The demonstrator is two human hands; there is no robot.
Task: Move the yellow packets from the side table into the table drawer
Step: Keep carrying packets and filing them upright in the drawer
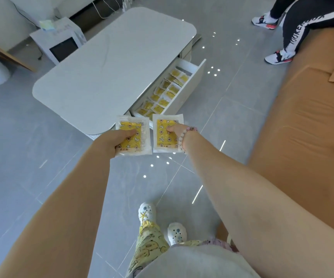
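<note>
While the drawer is standing open, left hand: fingers pinching left yellow packet.
Right hand: fingers pinching right yellow packet.

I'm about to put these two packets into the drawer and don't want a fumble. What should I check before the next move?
1. Left hand holds the left packet, thumb on top: ok.
2. Right hand holds the right packet, thumb on top: ok.
3. Drawer pulled open: ok.
4. Room left in the drawer: the stored packets lie in rows and bare floor shows at the far end: ok.
5. Held packets directly above the drawer opening: cannot tell, as a single view gives no depth.
6. Near end of the drawer: hidden behind the held packets, cannot tell.
</note>
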